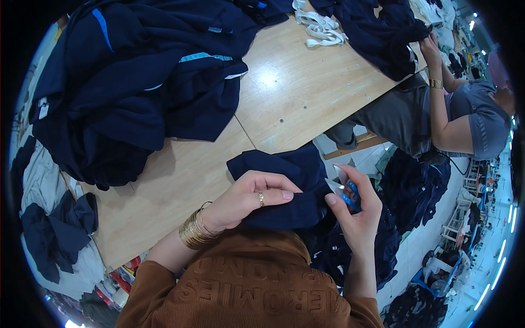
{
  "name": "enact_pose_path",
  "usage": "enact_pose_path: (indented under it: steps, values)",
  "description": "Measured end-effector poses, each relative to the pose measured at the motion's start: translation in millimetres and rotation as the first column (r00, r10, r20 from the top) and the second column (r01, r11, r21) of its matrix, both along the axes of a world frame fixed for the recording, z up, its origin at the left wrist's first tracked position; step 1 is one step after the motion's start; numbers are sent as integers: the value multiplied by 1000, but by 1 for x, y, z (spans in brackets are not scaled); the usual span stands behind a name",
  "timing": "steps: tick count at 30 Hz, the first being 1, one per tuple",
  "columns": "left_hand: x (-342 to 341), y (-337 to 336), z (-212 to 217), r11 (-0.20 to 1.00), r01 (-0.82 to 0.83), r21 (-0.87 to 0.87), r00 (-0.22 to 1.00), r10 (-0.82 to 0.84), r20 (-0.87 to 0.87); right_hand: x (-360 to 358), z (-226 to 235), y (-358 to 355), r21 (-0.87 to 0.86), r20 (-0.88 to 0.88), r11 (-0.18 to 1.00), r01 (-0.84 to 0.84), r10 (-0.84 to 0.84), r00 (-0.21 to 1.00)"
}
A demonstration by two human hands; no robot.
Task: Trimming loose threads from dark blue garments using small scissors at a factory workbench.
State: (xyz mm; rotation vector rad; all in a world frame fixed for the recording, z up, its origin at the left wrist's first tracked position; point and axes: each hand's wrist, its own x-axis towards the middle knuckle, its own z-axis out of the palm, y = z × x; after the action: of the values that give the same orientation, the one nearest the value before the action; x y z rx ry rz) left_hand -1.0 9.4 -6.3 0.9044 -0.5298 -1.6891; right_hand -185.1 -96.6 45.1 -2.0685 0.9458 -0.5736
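A folded dark navy garment [287, 216] lies over the table's near edge and my lap. My left hand [240, 198], with a ring and several gold bangles, pinches its cloth between thumb and fingers. Just right of the cloth, my right hand [361, 216] is closed round small thread snips [351, 195] with blue handles. Their pointed metal blades face the garment and stand apart from each other. The lower part of the garment and some of my left fingertips are hidden by cloth.
A large pile of navy garments [131, 82] covers the table's left side. White strips [321, 27] lie at the far edge of the wooden table [284, 98]. At right, a co-worker [459, 120] handles navy cloth [377, 41]. More dark clothes [413, 188] are heaped below, right of me.
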Motion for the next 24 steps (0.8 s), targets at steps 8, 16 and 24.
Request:
enact_pose_path:
  steps: [8, 16, 24]
  values:
    - [-4, -4, 4, 1000, -5, -3, 1000, 5, 8, 3, 1, 8, 8, -18, 990, -144, 144, 989]
    - [-4, -4, 0, 1000, 24, -19, 997, -22, 73, -2, 1, 4, 201, -22, 949, -243, 252, 967]
    - [-1, -3, -4, 1000, -15, 24, 1000, 15, 13, -9, 9, -11, -84, -148, 969, -234, 220, 964]
